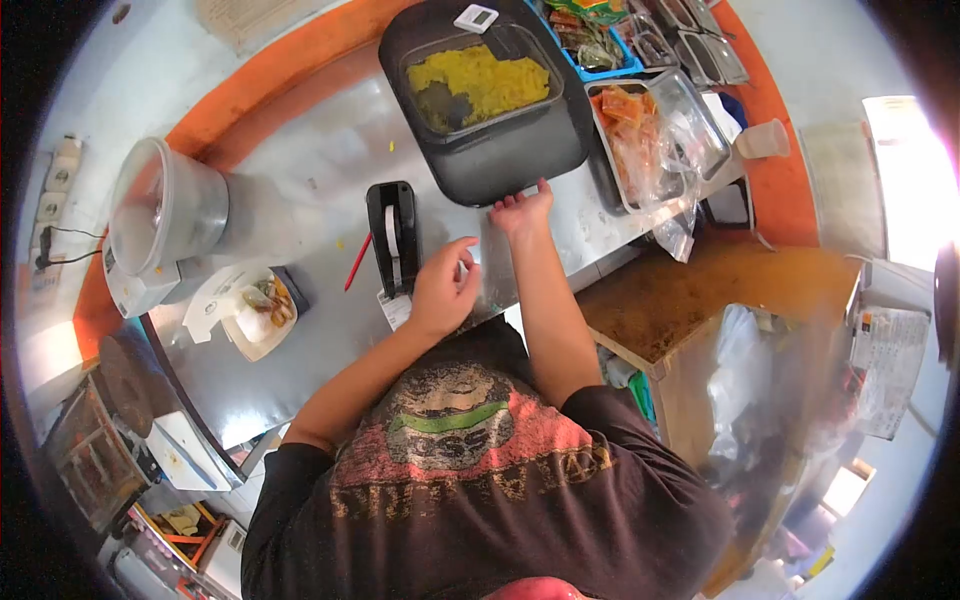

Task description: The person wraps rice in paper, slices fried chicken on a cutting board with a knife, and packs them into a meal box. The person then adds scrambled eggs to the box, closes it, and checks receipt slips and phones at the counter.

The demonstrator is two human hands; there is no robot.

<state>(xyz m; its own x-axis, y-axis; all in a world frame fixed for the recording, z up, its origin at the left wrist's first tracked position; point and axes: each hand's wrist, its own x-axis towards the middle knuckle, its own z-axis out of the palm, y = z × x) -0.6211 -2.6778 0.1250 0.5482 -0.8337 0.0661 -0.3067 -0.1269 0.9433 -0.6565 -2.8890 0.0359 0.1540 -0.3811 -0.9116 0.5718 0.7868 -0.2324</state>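
Near the black tray (500,160), my right hand (522,212) is at its lower edge, palm partly up and fingers spread. It holds nothing that I can see; whether the fingertips touch the tray is unclear. The tray bears yellow food (490,85) in a sunken section and a small white device (476,18) on its far rim. My left hand (447,287) hovers over the metal counter with loosely curled, parted fingers and nothing in it. Just left of it stands a black tape dispenser (393,240), with a red pen (357,262) beside it.
On the metal counter (290,190), an open food box (262,318) and a clear round tub (170,205) on a scale lie left. To the right are a metal tray of bagged orange food (630,130), a blue basket (610,72) and a plastic cup (763,139).
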